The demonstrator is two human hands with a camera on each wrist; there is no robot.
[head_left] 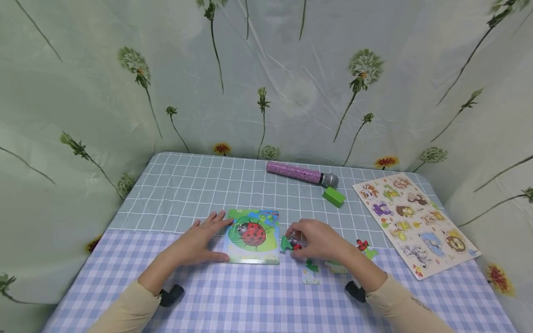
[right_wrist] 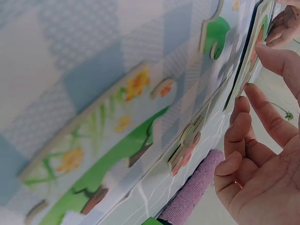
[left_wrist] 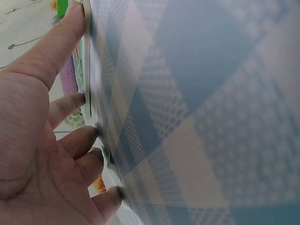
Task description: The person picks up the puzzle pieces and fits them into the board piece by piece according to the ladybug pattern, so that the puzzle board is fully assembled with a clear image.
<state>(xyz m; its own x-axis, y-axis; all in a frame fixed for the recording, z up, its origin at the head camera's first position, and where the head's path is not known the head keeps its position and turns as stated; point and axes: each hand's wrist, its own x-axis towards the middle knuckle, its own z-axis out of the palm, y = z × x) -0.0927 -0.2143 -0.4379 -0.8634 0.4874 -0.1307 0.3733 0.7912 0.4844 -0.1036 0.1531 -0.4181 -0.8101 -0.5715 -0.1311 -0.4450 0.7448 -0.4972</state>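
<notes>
A square ladybug puzzle board (head_left: 252, 235) lies on the table, with a red spotted ladybug on green and blue. My left hand (head_left: 199, 243) is spread at its left side, the thumb and index fingertip touching the board's edge, as the left wrist view also shows. Just right of the board, my right hand (head_left: 313, 238) pinches a green and red puzzle piece (head_left: 285, 244) between thumb and fingers. Loose puzzle pieces lie near that hand: a pale one with green (head_left: 311, 276), a grassy one (right_wrist: 101, 150) partly under the forearm in the head view, and a red and green one (head_left: 367, 249).
A purple glittery microphone (head_left: 297, 172) lies at the back, with a green block (head_left: 333, 197) beside its head. At the right is a large animal puzzle board (head_left: 416, 222). A checked cloth (head_left: 233, 300) covers the table front; a floral curtain (head_left: 291, 92) hangs behind.
</notes>
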